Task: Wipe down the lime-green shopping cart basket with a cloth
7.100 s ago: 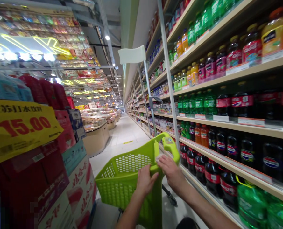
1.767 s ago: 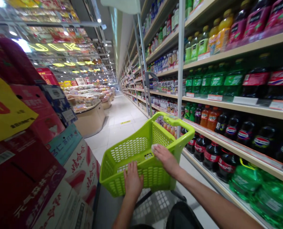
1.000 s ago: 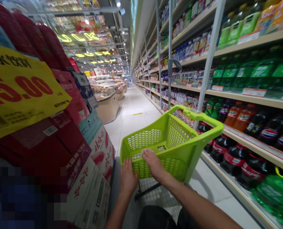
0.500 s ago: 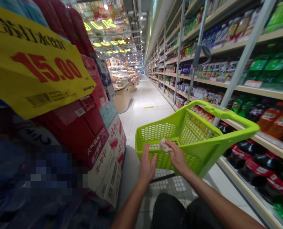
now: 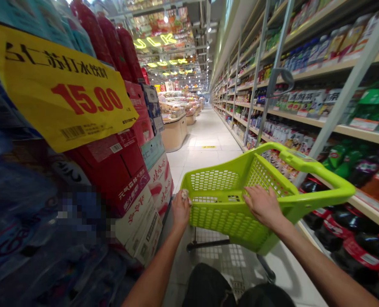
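Observation:
A lime-green shopping cart [image 5: 227, 217] with perforated sides stands in front of me, its handle toward the right. My left hand [image 5: 180, 209] is closed on a crumpled whitish wad [image 5: 185, 195] beside the cart's left end. Over the cart's near rim lies my right hand [image 5: 263, 205], its fingers spread and holding nothing. The cart's basket shows its bare perforated floor.
Stacked cartons [image 5: 136, 187] and bottles with a yellow price sign [image 5: 80, 94] rise close on the left. Shelves of drinks [image 5: 323, 121] line the right side. A tiled aisle [image 5: 205, 128] runs ahead past wooden display counters [image 5: 175, 134].
The whitish wad has passed from my right hand to my left. My left hand has moved left to the cart's end, and my right hand has moved right onto the near rim.

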Available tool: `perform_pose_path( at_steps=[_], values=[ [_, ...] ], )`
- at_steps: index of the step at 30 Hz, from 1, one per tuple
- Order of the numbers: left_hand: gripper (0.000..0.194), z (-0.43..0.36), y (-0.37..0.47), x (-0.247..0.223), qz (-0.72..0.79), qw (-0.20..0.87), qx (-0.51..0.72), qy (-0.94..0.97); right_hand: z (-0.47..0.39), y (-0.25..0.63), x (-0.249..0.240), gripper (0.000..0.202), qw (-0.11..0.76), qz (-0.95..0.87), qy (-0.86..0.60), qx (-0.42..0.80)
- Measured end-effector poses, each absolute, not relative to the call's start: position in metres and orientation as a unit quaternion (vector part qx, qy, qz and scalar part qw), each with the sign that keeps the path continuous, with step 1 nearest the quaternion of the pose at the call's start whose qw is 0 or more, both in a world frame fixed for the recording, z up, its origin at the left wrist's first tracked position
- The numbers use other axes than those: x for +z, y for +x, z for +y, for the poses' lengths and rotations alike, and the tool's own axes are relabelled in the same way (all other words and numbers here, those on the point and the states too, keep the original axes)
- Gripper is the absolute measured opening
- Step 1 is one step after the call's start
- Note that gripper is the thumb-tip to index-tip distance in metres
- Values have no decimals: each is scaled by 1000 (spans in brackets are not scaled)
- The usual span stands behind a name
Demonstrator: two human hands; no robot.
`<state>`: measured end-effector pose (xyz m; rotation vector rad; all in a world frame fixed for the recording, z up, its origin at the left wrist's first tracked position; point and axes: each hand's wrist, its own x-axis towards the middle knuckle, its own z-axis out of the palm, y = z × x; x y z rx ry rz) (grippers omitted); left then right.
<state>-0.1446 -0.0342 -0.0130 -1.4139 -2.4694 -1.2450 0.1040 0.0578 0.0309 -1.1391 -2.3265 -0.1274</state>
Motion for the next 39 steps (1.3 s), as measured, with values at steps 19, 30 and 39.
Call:
perform_pose_path(
  at_steps=[19, 30, 39],
  values=[
    [34, -11, -110, -48, -724, 79, -419, -543, 45, 113, 22, 32, 90, -884, -434, -145],
    [34, -16, -128, -42, -742, 85, -406, -527, 49, 155, 50, 34, 77, -857, -479, -173],
    [43, 6, -30, -34, -622, 75, -362, -691, 47, 149, 47, 30, 92, -849, -494, -166]
  ],
)
